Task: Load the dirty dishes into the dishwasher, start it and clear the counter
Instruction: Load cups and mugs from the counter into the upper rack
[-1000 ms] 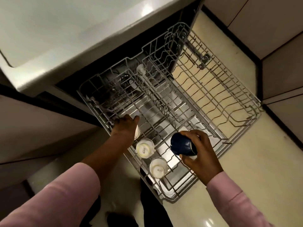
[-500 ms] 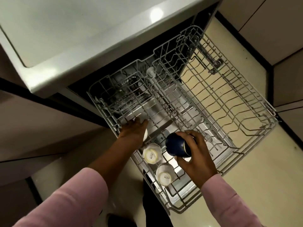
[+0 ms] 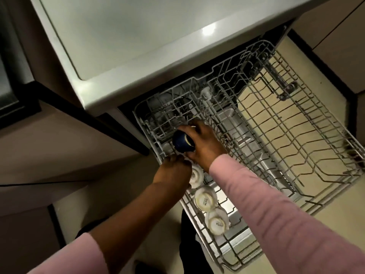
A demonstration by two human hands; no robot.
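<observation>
While the right hand (image 3: 201, 143) had its grip clenched around the dark blue cup (image 3: 182, 142), that cup sat tilted over the back-left corner of the pulled-out dishwasher rack (image 3: 296, 155). Left hand (image 3: 173, 171) was at the rack's left edge, fingers curled at the wire beside the nearest white cup (image 3: 196, 176); can't tell if its grip actually held anything. Three white cups stood upside down in a row along the left side. Pale tabletop (image 3: 138, 36) overhung the rack. Both sleeves pink.

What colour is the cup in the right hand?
Dark blue cup, gripped by the right hand; the head view shows it.
</observation>
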